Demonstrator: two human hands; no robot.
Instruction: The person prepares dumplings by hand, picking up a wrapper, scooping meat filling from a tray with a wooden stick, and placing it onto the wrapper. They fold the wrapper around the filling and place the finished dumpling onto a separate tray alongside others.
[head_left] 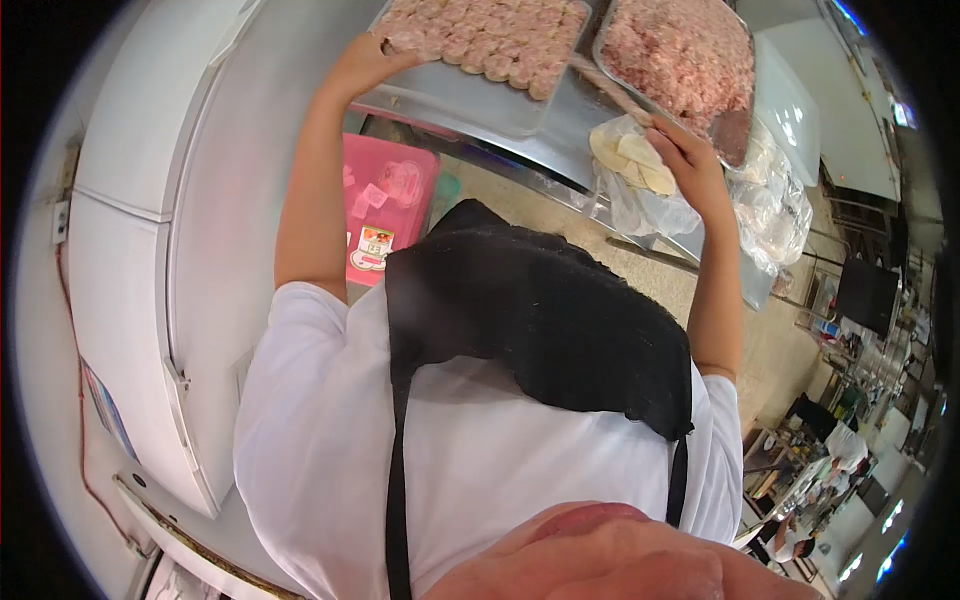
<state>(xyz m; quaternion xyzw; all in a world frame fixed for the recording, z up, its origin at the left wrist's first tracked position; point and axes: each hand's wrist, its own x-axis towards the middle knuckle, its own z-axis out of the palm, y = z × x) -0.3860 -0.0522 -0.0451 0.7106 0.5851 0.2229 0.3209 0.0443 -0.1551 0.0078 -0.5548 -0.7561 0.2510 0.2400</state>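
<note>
The left hand point(365, 65) reaches to the near left corner of a shallow rectangular metal tray point(450, 105). Its fingers bend over one of the small pink shaped dumplings point(490, 40) that fill the tray's far part in rows. I cannot tell whether they pinch that piece or only touch it.

The right hand point(690, 165) lies with its fingers stretched over a stack of pale round dough wrappers point(630, 160), not closed on it. The stack sits in a crumpled clear plastic bag point(640, 205) at the near edge of the stainless steel table point(570, 120).

The wrappers look thin, soft and likely to stick together, so they are probably best lifted singly by an edge. The dumplings look soft, moist and easy to crush, and call for a light hold at the sides.

To the far right stands a second metal tray point(598, 45) heaped with pink minced meat point(680, 50). More bulging clear bags point(775, 205) crowd the table's right end, close beside the right wrist. A pink plastic box point(390, 200) sits below the table, and a tall white cabinet point(130, 250) stands at the left.
</note>
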